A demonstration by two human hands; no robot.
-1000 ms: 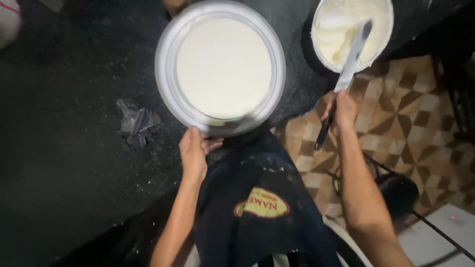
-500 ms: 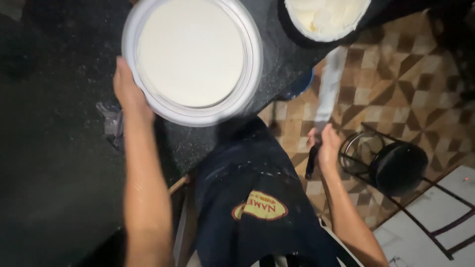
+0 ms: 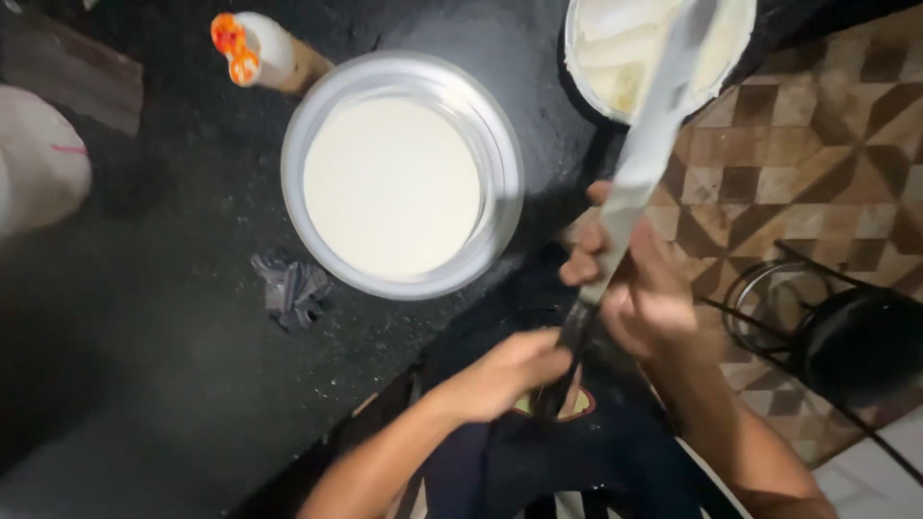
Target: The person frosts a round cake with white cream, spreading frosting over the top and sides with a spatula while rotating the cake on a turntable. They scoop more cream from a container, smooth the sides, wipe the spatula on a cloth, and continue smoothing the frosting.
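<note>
A long palette knife with a dark handle and a blade coated in white cream slants up to the right. My left hand is closed on its handle in front of my dark apron. My right hand is wrapped around the lower blade, fingers pinching it. A round metal pan filled with smooth white cream sits on the black counter, left of both hands and untouched. Under the blade's tip stands a white bowl of cream at the counter's edge.
A crumpled dark wrapper lies in front of the pan. Behind the pan lies a tube with an orange end. A white bag sits at far left. On the patterned tile floor to the right stands a black stool.
My left hand left the pan's rim and took the knife's handle. My right hand shifted from the handle onto the blade. The knife came back up toward the bowl.
</note>
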